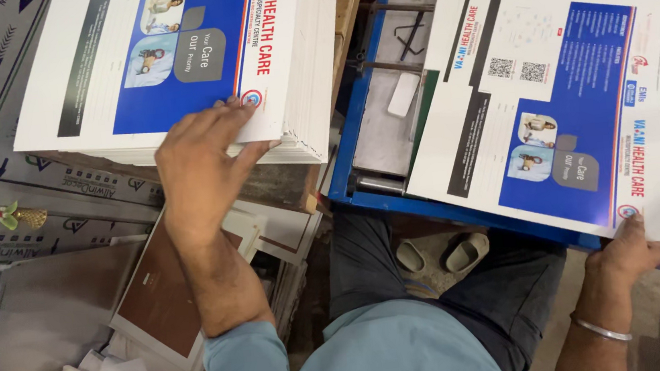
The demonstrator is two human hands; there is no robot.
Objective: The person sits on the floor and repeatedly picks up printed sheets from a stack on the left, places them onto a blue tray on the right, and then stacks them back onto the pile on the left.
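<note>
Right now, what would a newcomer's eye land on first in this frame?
The blue-and-white printed sheets: a thick stack at upper left, with the left hand pressed on its near corner. At right, the right hand grips the corner of a single printed sheet lying over a blue metal frame. Pale sandals sit on the floor below.

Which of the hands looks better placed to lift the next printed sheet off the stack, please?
Probably the left hand: its fingers lie flat on the top sheet at the near corner of the stack of printed sheets. The right hand is occupied, gripping the near edge of a printed sheet over the blue machine frame.
</note>
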